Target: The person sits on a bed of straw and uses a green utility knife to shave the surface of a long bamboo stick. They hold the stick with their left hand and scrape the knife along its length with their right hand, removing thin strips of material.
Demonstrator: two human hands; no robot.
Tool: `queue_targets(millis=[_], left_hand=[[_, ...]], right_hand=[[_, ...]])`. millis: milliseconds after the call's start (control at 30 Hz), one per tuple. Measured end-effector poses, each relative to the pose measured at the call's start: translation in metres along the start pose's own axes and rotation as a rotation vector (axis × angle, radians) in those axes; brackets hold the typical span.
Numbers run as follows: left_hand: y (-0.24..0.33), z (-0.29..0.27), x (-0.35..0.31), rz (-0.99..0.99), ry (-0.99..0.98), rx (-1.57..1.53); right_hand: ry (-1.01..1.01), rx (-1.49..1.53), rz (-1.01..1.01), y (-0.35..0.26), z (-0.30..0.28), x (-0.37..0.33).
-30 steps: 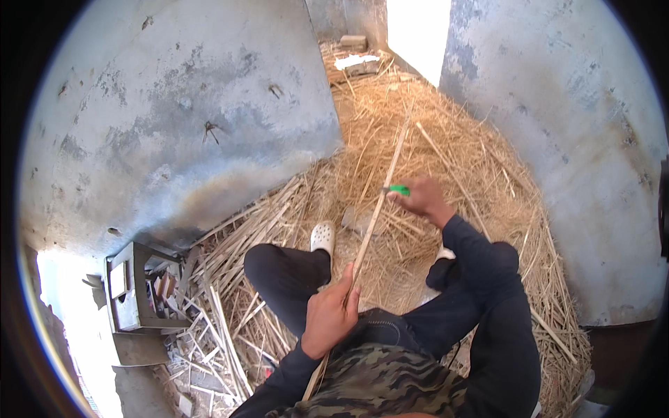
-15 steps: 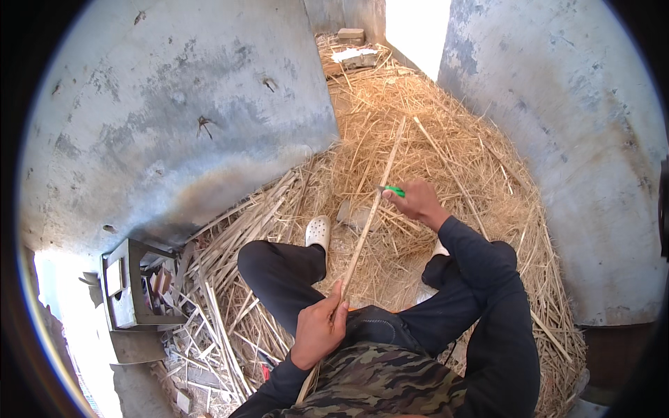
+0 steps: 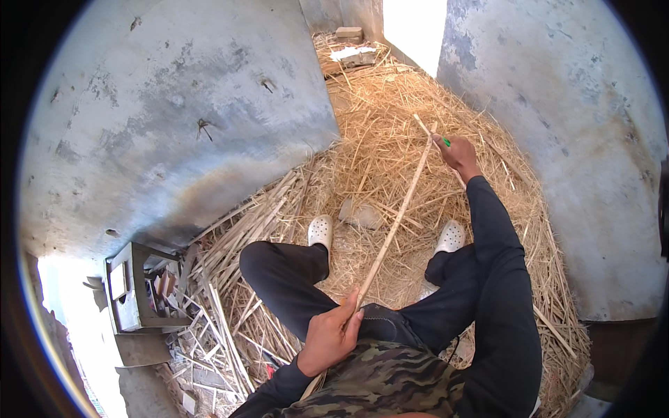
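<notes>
A long, pale wooden strip [image 3: 397, 226] slants away from my lap toward the far right. My left hand [image 3: 333, 334] is closed around its near part, and the near end runs back past my wrist along my waist. Far out, my right hand [image 3: 460, 155] grips a small green-handled knife [image 3: 446, 141]. Its blade is mostly too small to make out, but it lies at the strip's far end. Fingers cover most of the handle.
Straw and shavings [image 3: 390, 97] cover the floor ahead. Split strips [image 3: 244, 230] are heaped at left beside a wooden box [image 3: 143, 320] holding odds and ends. A stone [image 3: 360, 214] lies between my white clogs [image 3: 320, 230]. Plastered walls [image 3: 188, 104] stand on both sides.
My right hand with the knife has slid outward along the strip to its far end. The strip has swung to the right, and my left hand has shifted slightly right with it.
</notes>
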State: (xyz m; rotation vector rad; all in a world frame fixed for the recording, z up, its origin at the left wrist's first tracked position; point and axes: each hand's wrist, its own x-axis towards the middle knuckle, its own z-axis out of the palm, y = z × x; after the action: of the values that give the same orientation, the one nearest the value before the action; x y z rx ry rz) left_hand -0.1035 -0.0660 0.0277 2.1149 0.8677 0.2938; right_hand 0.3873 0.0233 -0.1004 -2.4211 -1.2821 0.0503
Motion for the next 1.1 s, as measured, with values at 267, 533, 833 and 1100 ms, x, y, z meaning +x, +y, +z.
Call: queue_targets(millis=[267,533,833,1100], left_hand=[[-0.003,-0.004,-0.012,-0.103,-0.081,-0.301],[-0.014,0.017,0.091,-0.232,-0.140,-0.866],[-0.006,0.008,0.116,-0.188,-0.038,-0.895],[-0.007,0.006,0.106,-0.141,-0.024,-0.744]], right_hand=[[0.039,0.058,0.480,0.131,-0.007,0.015],[-0.089,0.244,-0.102,-0.048,-0.042,-0.028],[0.062,0.220,-0.546,-0.137,-0.039,-0.107],[0.158,0.196,-0.617,-0.141,-0.031,-0.105]])
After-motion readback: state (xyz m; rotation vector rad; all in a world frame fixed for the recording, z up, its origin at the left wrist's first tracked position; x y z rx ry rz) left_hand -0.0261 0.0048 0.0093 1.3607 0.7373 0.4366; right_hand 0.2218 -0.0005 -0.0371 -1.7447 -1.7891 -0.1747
